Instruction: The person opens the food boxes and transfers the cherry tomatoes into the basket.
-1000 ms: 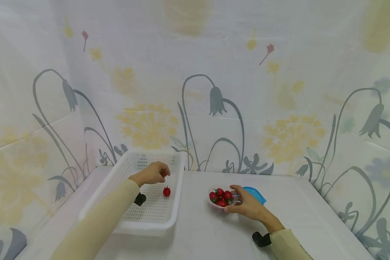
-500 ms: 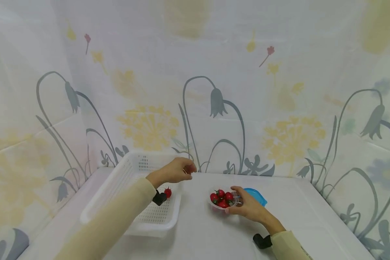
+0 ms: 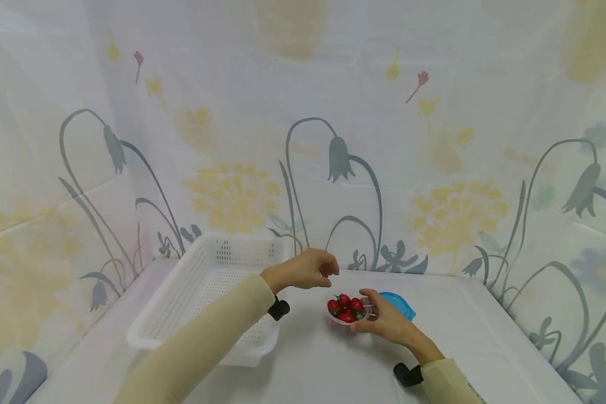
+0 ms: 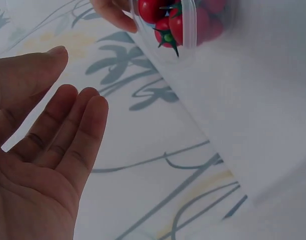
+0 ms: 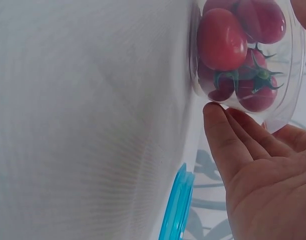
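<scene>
While a pale sleeve (image 3: pixel 197 342) reaches across a white perforated basket (image 3: pixel 242 252) and hides much of its interior, a person's hands work over a white surface (image 3: pixel 485 325). Both forearms run out of the head view at the bottom, and the surface's front edge lies beyond the frame. The left hand (image 3: pixel 303 269) hangs above the surface between the basket and a clear container (image 4: pixel 191 25), its thumb parted from loosely bent fingers with bare space between them; its wrist is cropped from the left-wrist view. The right hand (image 3: pixel 384 322) grips the container from its right side, thumb on the near side and fingers toward the back, though part of the hold is hidden and the thumb is nearly cropped from the right-wrist view. Inside the container sit red tomatoes (image 3: pixel 344 308) with green stems, overlapping so that their full number cannot be told. The container rests on the surface, nearer its back edge than the bottom of the frame, well apart from both side edges. Just beyond the right hand lies a blue lid (image 3: pixel 399 304), partly covered by that hand and cut off in the right-wrist view. The basket stands toward the surface's back-left corner, before a flower-printed cloth (image 3: pixel 434 140) behind the back edge.
</scene>
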The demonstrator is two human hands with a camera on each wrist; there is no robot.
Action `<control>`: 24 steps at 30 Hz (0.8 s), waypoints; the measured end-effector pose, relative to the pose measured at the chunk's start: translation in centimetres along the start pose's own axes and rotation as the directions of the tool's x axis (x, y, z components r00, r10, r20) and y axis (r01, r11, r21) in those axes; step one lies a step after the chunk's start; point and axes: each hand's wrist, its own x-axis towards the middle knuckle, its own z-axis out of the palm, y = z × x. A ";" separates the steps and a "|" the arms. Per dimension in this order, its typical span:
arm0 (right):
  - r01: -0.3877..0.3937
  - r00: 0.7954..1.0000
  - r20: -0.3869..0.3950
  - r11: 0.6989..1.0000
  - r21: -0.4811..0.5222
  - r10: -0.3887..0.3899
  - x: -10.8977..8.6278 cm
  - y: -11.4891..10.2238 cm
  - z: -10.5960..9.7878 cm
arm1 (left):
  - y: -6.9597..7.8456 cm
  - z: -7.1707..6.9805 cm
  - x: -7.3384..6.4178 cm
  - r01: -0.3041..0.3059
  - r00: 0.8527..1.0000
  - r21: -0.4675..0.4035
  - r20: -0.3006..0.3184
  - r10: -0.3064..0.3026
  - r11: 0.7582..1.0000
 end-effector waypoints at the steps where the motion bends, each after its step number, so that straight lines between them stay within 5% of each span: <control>1: -0.001 1.000 0.002 1.000 -0.004 0.001 0.0 0.0 0.0 | 0.2 0.2 0.2 -0.004 1.000 -0.004 0.005 0.004 1.000; 11: 0.018 1.000 0.018 1.000 0.017 -0.019 0.2 0.1 -0.1 | 1.0 3.0 2.0 0.056 0.997 -0.028 0.062 -0.055 0.998; 24: 0.052 0.998 0.028 0.999 0.008 -0.052 0.1 0.1 -0.2 | 0.1 6.4 3.6 0.163 0.983 -0.094 0.096 -0.154 0.982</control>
